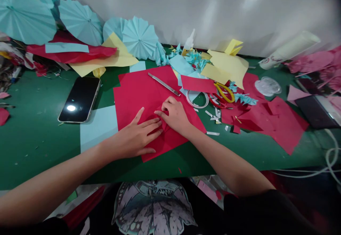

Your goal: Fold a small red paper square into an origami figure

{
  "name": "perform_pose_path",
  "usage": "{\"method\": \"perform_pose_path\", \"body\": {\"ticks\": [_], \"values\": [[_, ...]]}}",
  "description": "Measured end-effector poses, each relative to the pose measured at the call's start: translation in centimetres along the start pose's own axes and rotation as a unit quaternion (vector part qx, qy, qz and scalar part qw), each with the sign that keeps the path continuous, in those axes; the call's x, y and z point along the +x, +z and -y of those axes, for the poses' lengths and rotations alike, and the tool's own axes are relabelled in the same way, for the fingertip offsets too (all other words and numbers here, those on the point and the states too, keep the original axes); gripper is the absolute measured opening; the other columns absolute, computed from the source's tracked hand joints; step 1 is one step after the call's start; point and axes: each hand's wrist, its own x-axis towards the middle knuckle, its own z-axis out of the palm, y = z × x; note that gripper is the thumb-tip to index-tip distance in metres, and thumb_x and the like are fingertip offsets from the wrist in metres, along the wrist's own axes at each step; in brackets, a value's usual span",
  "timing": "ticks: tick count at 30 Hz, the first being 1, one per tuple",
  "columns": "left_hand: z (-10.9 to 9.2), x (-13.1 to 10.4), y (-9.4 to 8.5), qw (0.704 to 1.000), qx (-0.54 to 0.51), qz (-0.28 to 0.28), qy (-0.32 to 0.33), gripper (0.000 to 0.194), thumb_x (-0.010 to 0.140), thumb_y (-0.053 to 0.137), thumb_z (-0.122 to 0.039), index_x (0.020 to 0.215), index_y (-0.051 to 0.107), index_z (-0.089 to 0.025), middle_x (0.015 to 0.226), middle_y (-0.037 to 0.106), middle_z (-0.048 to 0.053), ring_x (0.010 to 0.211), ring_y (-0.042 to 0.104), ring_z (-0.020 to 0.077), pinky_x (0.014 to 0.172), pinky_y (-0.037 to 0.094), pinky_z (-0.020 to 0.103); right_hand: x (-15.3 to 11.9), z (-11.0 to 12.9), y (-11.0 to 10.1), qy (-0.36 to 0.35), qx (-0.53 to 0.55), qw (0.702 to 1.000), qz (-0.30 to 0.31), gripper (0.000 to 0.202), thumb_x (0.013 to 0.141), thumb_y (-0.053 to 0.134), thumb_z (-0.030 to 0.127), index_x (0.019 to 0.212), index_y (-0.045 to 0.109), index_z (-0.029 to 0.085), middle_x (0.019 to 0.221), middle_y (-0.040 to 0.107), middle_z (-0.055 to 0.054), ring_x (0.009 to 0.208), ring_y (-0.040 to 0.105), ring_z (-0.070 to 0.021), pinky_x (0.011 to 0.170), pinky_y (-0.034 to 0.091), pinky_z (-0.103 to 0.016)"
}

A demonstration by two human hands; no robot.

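Note:
My left hand [138, 133] lies flat with fingers spread on red paper, its fingertips close to my right hand. The fingers of my right hand [174, 116] are curled, thumb against forefinger, at a small folded piece of red paper [165, 125]; the hand partly hides this piece. Beneath both hands are large red paper sheets [133, 101], stacked at slightly different angles. A slim metal craft knife or similar tool [163, 84] rests on the sheets beyond my right hand. To the right of it is a roll of white tape [197, 99].
A phone [80, 100] and a pale blue sheet [98, 126] lie left. Scissors [225, 92], paper scraps [213, 116] and red offcuts [266, 121] spread right. Pleated blue paper fans [140, 37] and a glue bottle [189, 42] stand against the wall. A white cable [330, 156] hangs at the right.

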Motion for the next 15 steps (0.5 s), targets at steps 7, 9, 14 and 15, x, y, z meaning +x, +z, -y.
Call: {"method": "perform_pose_path", "body": {"ticks": [7, 9, 14, 15], "values": [[0.0, -0.01, 0.02, 1.0, 0.006, 0.001, 0.006, 0.05, 0.088, 0.049, -0.043, 0.128, 0.044, -0.015, 0.13, 0.049, 0.014, 0.124, 0.042, 0.0281, 0.108, 0.001, 0.056, 0.0, 0.42, -0.79, -0.005, 0.031, 1.0, 0.001, 0.021, 0.08, 0.055, 0.025, 0.062, 0.046, 0.018, 0.079, 0.051, -0.003, 0.071, 0.049, -0.014, 0.069, 0.036, -0.031], [-0.06, 0.02, -0.11, 1.0, 0.007, 0.005, 0.005, 0.05, 0.088, 0.049, -0.042, 0.128, 0.045, -0.014, 0.13, 0.049, 0.015, 0.123, 0.042, 0.0286, 0.108, 0.002, 0.056, 0.0, 0.53, -0.98, -0.007, 0.036, 0.999, 0.001, 0.02, 0.079, 0.055, 0.023, 0.062, 0.045, 0.018, 0.078, 0.051, -0.003, 0.07, 0.048, -0.0138, 0.067, 0.037, -0.031], [0.14, 0.12, -0.25, 1.0, -0.01, 0.014, 0.002, 0.048, 0.087, 0.05, -0.042, 0.128, 0.045, -0.016, 0.13, 0.05, 0.014, 0.125, 0.04, 0.03, 0.107, 0.003, 0.058, 0.02, 0.56, -0.96, -0.003, 0.029, 1.0, 0.007, 0.02, 0.079, 0.055, 0.023, 0.062, 0.045, 0.018, 0.078, 0.05, -0.003, 0.071, 0.048, -0.0139, 0.068, 0.037, -0.031], [0.23, 0.15, -0.25, 1.0, -0.016, 0.014, 0.002, 0.048, 0.087, 0.05, -0.042, 0.128, 0.046, -0.017, 0.13, 0.05, 0.013, 0.125, 0.039, 0.0301, 0.107, 0.002, 0.058, 0.03, 0.54, -0.93, -0.003, 0.027, 1.0, 0.008, 0.02, 0.079, 0.055, 0.022, 0.062, 0.045, 0.018, 0.079, 0.05, -0.003, 0.071, 0.048, -0.0139, 0.068, 0.036, -0.031]]}}
